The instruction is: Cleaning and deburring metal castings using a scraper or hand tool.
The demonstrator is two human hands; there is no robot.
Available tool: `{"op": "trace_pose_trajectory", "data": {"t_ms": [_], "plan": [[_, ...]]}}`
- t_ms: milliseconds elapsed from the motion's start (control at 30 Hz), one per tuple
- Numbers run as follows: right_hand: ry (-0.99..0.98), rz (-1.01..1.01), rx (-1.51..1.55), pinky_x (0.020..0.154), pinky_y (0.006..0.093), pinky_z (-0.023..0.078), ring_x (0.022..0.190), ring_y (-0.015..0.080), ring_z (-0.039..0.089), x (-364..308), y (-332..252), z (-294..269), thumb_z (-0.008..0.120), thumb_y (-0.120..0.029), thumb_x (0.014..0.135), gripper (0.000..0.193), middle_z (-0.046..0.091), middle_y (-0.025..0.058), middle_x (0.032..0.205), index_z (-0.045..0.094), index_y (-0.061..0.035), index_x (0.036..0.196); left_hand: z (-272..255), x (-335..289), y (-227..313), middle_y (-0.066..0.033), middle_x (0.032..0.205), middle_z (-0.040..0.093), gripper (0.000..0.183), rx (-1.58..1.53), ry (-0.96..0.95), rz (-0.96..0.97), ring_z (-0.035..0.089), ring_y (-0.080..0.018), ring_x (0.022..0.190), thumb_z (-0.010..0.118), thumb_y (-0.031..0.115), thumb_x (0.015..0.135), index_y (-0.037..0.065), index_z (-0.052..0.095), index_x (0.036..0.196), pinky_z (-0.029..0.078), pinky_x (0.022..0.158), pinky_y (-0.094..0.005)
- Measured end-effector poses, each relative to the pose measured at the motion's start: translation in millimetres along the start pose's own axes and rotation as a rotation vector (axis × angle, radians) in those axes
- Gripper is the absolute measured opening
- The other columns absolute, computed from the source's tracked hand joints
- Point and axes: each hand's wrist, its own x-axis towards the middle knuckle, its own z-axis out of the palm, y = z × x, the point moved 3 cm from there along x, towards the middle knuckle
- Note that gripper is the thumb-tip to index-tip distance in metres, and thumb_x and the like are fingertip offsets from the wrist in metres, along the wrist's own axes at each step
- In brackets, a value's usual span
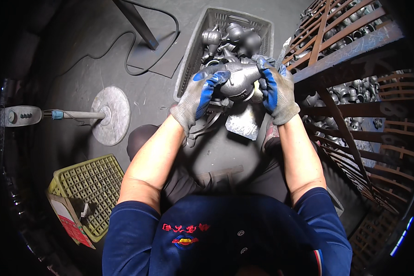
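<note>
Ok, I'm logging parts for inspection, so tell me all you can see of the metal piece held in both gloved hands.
The metal fitting is a dull grey, rounded, cast-looking piece with a bulging body and an open round end facing down. It is held up between the left hand and the right hand, both in grey-and-blue gloves, above the grey crate.

— Any packaging or labels on my feed?
— One: a flat red-and-white card or packet (71, 221) leaning against the yellow crate (89, 184), lower left. No screens or signs.
</note>
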Motion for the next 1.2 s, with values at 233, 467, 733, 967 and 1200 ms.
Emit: {"op": "trace_pose_trajectory", "data": {"t_ms": [233, 467, 733, 967, 1200], "plan": [[0.021, -0.038, -0.032, 0.037, 0.0182, 0.029, 0.041, 0.0017, 0.038, 4.3, -1.5, -4.8, 0.065, -0.013, 0.083, 0.011, 0.049, -0.0063, 0.060, 0.062, -0.0063, 0.091, 3.7, 2.1, 9.0, -0.0076, 0.108, 0.060, 0.044, 0.091, -0.040, -0.042, 0.056, -0.0106, 0.094, 0.061, 0.027, 0.088, 0.000, 0.052, 0.122, 0.046, 0.083, -0.0247], [0.062, -0.069, 0.047, 0.039, 0.0192, 0.030, 0.044, 0.0017, 0.040, 12.3, 11.3, 8.3, 0.071, -0.028, 0.082, 0.024, 0.050, -0.0063, 0.063, 0.063, -0.0079, 0.091, -22.5, 5.7, 20.0, -0.0070, 0.105, 0.061, 0.044, -0.180, 0.114, 0.070, 0.059, -0.0115, 0.086, 0.062, 0.015, 0.087, 0.001, 0.047, 0.126, 0.049, 0.073, -0.0248], [-0.204, 0.009, -0.049, 0.036, 0.0162, 0.026, 0.043, 0.0008, 0.038, -6.8, -0.3, 17.6, 0.060, -0.028, 0.088, 0.027, 0.057, -0.0016, 0.067, 0.061, -0.0082, 0.107, -61.1, 23.9, -10.6, -0.0085, 0.095, 0.062, 0.030, -0.315, 0.159, 0.057, 0.059, -0.0119, 0.075, 0.047, 0.014, 0.094, -0.001, 0.052, 0.120, 0.049, 0.064, -0.0216], [-0.188, 0.059, -0.049, 0.036, 0.0160, 0.026, 0.041, 0.0014, 0.036, -10.8, -2.3, 11.6, 0.053, -0.023, 0.093, 0.021, 0.059, 0.0023, 0.070, 0.056, -0.0041, 0.103, -54.1, 18.8, -0.8, -0.0043, 0.082, 0.061, 0.023, -0.407, 0.162, 0.029, 0.055, -0.0075, 0.061, 0.051, 0.014, 0.092, 0.003, 0.058, 0.111, 0.050, 0.056, -0.0212], [-0.060, 0.054, -0.169, 0.035, 0.0150, 0.025, 0.040, -0.0003, 0.038, -13.2, -5.7, 10.4, 0.054, -0.029, 0.093, 0.024, 0.057, -0.0005, 0.061, 0.061, -0.0072, 0.088, -45.4, 15.5, -3.9, 0.0010, 0.065, 0.053, 0.023, -0.352, 0.323, -0.020, 0.043, -0.0065, 0.044, 0.059, 0.032, 0.090, 0.011, 0.057, 0.083, 0.036, 0.039, -0.0212]]}}
